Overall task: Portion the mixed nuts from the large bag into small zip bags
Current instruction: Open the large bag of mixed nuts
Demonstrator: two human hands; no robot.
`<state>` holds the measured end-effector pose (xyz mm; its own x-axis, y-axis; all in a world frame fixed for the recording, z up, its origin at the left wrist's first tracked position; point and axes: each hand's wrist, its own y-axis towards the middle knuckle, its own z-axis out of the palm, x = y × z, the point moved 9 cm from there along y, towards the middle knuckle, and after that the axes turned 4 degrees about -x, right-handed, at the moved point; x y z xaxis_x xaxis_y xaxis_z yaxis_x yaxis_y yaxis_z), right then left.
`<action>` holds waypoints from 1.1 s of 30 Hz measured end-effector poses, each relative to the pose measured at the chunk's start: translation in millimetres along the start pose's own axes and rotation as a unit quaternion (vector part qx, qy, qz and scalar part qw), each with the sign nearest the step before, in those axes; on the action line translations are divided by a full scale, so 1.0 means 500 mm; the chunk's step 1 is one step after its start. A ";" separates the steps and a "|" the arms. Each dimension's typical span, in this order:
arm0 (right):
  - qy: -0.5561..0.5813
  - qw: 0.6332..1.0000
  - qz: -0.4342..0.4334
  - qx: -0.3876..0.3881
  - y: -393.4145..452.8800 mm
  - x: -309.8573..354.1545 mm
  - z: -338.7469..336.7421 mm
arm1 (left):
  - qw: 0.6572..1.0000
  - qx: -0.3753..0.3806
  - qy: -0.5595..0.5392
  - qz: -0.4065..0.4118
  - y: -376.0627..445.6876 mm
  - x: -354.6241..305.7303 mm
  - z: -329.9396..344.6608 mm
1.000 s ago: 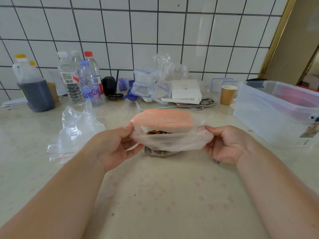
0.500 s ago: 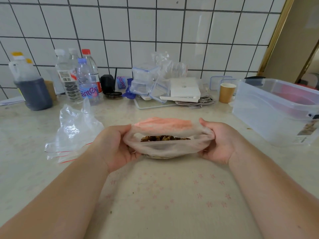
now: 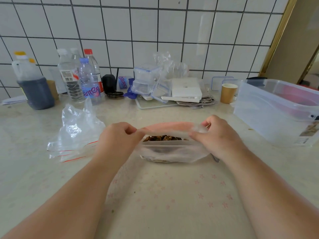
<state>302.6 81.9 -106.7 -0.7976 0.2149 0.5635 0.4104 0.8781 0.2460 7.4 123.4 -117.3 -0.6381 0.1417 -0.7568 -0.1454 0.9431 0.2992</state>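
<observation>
Both forearms reach in over the pale counter (image 3: 164,204), and right at the fingers sits the large bag (image 3: 172,150), standing on the counter with its mouth pulled apart. The left hand (image 3: 117,137) pinches the left end of the bag's rim, fingers curled tight on the plastic. The right hand (image 3: 217,135) grips the right end of the rim, thumb and fingers closed on a bunched bit of film. Between the two sets of fingertips the opening gapes, and there are the mixed nuts (image 3: 162,138), brown, lying inside just under the rim. Off beyond the left fingers, near but not touching, lies a heap of small zip bags (image 3: 76,135), clear with red seal lines. Out past the right fingers, well apart, a big clear storage tub (image 3: 276,114). Further back from the fingers, along the tiled wall: a paper cup (image 3: 228,93), stacked clear food boxes (image 3: 146,81), water bottles (image 3: 89,83) and a jug of dark liquid (image 3: 34,85)
</observation>
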 end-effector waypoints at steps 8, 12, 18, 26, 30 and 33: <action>-0.001 0.998 0.024 -0.066 0.007 -0.022 -0.042 | 0.935 0.097 -0.271 -0.207 -0.002 0.059 0.040; 0.080 0.996 0.029 -0.039 0.010 -0.029 -0.036 | 0.888 0.129 -0.344 -0.277 -0.015 0.066 0.061; 0.470 0.839 0.232 0.146 -0.015 -0.040 0.077 | 0.822 0.168 -0.431 -0.333 -0.030 0.067 0.088; 0.558 0.735 0.324 0.209 -0.047 -0.030 0.120 | 0.707 0.197 -0.527 -0.428 -0.060 0.059 0.109; 0.537 0.764 0.306 0.187 -0.035 -0.029 0.121 | 0.716 0.209 -0.518 -0.419 -0.065 0.049 0.116; 0.449 0.845 0.229 0.176 -0.015 -0.032 0.102 | 0.813 0.162 -0.440 -0.344 -0.037 0.061 0.099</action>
<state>289.6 93.5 -157.6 0.1326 0.2944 0.9464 0.3025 0.8973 -0.3215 28.3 125.3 -174.6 0.3194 -0.4275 -0.8457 0.0579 0.8996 -0.4329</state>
